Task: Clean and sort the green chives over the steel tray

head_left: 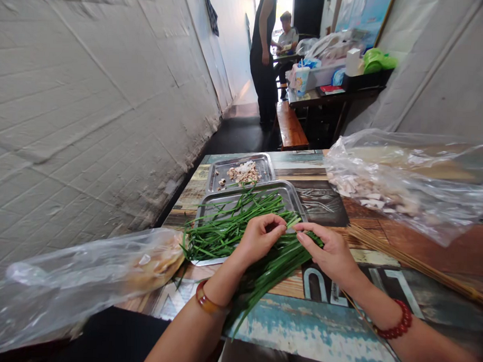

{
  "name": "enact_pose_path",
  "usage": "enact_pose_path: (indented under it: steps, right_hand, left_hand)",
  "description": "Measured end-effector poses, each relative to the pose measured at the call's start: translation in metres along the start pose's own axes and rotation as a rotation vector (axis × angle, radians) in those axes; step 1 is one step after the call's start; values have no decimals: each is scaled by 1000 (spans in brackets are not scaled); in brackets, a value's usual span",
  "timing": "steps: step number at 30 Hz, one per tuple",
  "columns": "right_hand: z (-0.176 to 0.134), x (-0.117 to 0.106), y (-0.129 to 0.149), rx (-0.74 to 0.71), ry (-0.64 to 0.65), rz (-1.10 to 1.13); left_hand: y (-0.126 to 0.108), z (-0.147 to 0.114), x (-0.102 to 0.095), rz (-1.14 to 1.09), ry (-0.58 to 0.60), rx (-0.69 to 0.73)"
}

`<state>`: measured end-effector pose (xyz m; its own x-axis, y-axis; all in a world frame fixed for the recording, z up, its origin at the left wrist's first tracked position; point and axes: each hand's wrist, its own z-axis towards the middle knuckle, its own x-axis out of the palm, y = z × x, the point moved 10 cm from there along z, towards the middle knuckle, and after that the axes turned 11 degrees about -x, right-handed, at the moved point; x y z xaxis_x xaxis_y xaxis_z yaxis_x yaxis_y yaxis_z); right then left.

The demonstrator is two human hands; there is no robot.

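My left hand (263, 235) is closed in a pinch at the pale ends of some garlic chives (293, 220). Facing it, my right hand (329, 250) has its thumb and fingers brought together on the same ends. A bundle of long garlic chives (276, 272) lies under both hands and trails toward the table's front edge. Behind my left hand, a metal tray (294, 196) holds a heap of loose garlic chives (224, 228). A thin stick (392, 352) passes beneath my right forearm; its upper end is hidden.
A second metal tray (212, 174) with small pale pieces stands behind. Clear plastic bags of food lie left (155, 260) and right (384, 191). Bamboo skewers (413, 255) rest at right. A wall (89, 117) runs along the left. Two people (265, 60) are farther back, near a bench (291, 124).
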<state>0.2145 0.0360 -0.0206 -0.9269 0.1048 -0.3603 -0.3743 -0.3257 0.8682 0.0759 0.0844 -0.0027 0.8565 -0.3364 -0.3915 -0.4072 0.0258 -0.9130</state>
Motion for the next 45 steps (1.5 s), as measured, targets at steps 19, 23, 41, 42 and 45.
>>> enact_pose_path:
  steps: [19,23,41,42,45]
  right_hand:
    - [0,0,-1,9,-6,0]
    - [1,-1,0,5,-8,-15]
    - [0,3,0,9,12,-18]
    - [-1,3,-1,9,11,-16]
    - [-1,3,-1,13,15,-9]
  left_hand:
    - [-3,-3,5,-40,73,-38]
    - [-3,-3,5,-39,77,-29]
    - [4,-2,7,-82,63,-52]
    - [3,-2,7,-91,66,-50]
    - [1,-3,7,-112,79,-44]
